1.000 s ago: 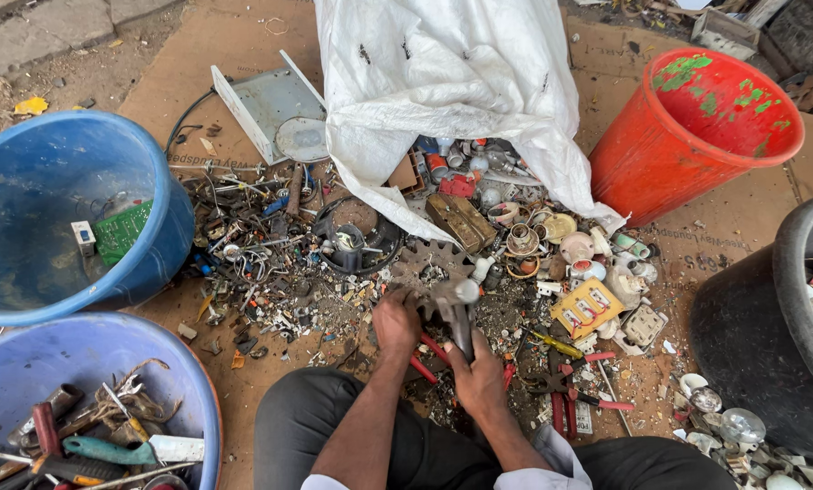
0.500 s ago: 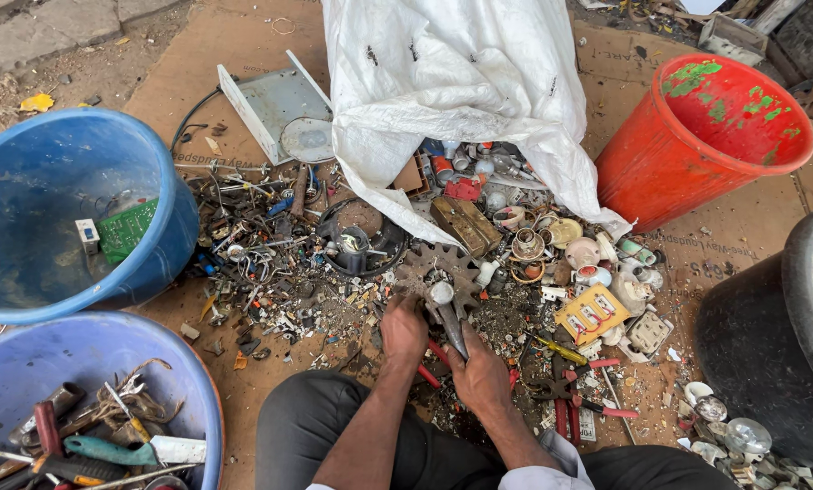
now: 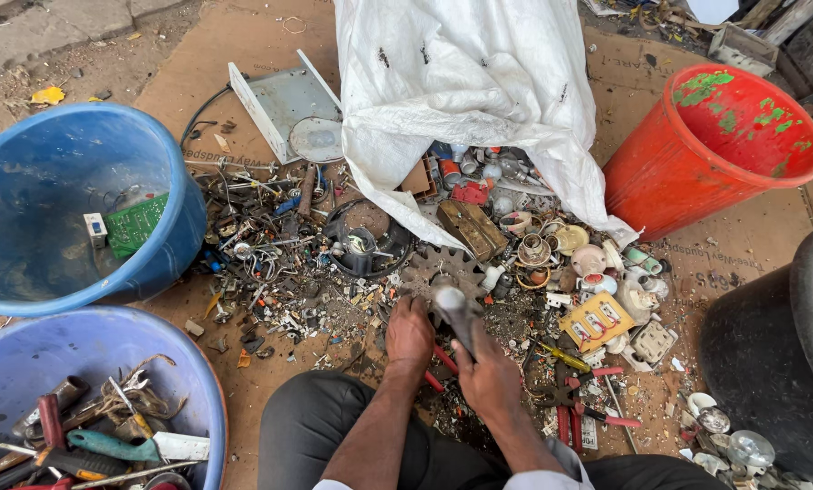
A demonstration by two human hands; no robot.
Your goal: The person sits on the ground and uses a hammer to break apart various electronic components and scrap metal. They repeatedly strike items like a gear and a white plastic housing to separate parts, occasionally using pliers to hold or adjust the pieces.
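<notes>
1. At lower centre of the frame the right hand (image 3: 490, 374) is closed around a grey metal rod (image 3: 455, 313), which points up-frame toward a rusty toothed gear (image 3: 443, 268) lying flat on the scrap pile.
2. The left hand (image 3: 410, 333) sits just left of the rod, fingers curled down onto the scrap (image 3: 288, 272); whether its grip encloses anything I cannot tell.
3. The gear lies at mid-frame, just below the hem of the white sack (image 3: 461, 100) and beside a round black part (image 3: 366, 238).
4. By its look the gear is heavy, stiff and rough with rust, so not slippery but hard on bare skin; I judge the rim between teeth or the centre hole the surest place to take hold.
5. The rod seems rigid and smooth, best held low on the shaft, as the right hand has it.
6. Red-handled pliers (image 3: 565, 419) lie just right of the hands.
7. A blue tub (image 3: 166, 172) stands at the left edge, a red bucket (image 3: 670, 172) upper right, and a lavender basin (image 3: 211, 408) holding tools at lower left.
</notes>
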